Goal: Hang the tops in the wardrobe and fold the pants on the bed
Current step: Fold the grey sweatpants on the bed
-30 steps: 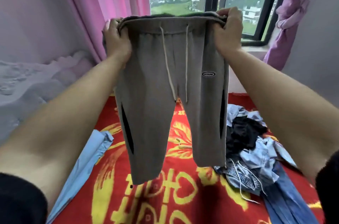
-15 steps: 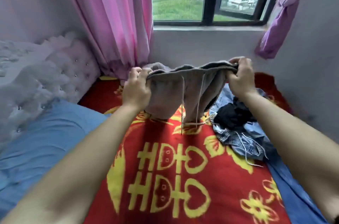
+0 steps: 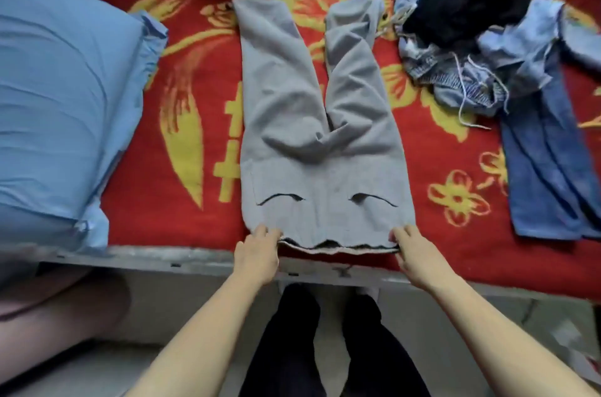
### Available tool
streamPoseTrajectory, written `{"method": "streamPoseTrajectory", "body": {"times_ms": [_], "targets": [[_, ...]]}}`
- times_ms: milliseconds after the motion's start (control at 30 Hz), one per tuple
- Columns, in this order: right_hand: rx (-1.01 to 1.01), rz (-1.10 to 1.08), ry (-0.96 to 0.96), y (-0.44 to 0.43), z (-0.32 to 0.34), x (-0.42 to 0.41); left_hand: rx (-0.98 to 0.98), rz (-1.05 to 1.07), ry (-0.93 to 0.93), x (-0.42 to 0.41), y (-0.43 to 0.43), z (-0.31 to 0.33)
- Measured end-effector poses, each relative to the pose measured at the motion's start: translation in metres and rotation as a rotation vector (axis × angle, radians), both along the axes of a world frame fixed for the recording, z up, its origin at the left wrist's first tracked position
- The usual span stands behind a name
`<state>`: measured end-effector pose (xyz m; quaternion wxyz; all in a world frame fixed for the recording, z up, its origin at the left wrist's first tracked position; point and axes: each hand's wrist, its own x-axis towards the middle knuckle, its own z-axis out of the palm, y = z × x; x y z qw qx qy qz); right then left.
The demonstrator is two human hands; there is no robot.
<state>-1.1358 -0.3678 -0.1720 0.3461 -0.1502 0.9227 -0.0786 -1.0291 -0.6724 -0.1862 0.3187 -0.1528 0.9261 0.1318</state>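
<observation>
At the red-and-yellow bedspread: holds grey pants flat on it, legs pointing away, waistband at near edge, pinching one corner with left hand, other with right hand

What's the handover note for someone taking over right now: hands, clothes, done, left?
Left hand: pinches the left waistband corner of the grey pants.
Right hand: pinches the right corner.
The pants lie flat on the red blanket, waistband at the near bed edge, legs pointing away.
Done: pants spread out, not yet folded.
Left: fold them, then sort the clothes pile at right. Wardrobe not in view.
</observation>
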Motion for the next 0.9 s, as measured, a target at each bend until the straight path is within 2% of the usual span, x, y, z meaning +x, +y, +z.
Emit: {"method": "streamPoseTrajectory", "body": {"times_ms": [200, 367, 533, 700, 833, 900], "targets": [[0.103, 0.116, -0.039, 0.023, -0.089, 0.056, -0.022, 0.066, -0.13, 0.056, 0.044, -0.078], [0.12, 0.113, -0.025, 0.031, -0.129, 0.065, -0.112, 0.119, -0.118, 0.071, 0.069, -0.111], [0.133, 0.18, -0.023, 0.041, -0.143, 0.072, -0.145, 0.059, -0.151, 0.079, 0.073, -0.128], [0.05, 0.096, -0.226, 0.05, -0.15, 0.063, -0.01, 0.157, -0.272, 0.073, 0.063, -0.129], [0.005, 0.035, -0.347, 0.054, -0.147, 0.055, -0.129, 0.1, -0.481, 0.071, 0.075, -0.129], [-0.041, -0.051, -0.319, 0.055, -0.145, 0.048, -0.28, 0.092, -0.435, 0.068, 0.089, -0.129]]}}
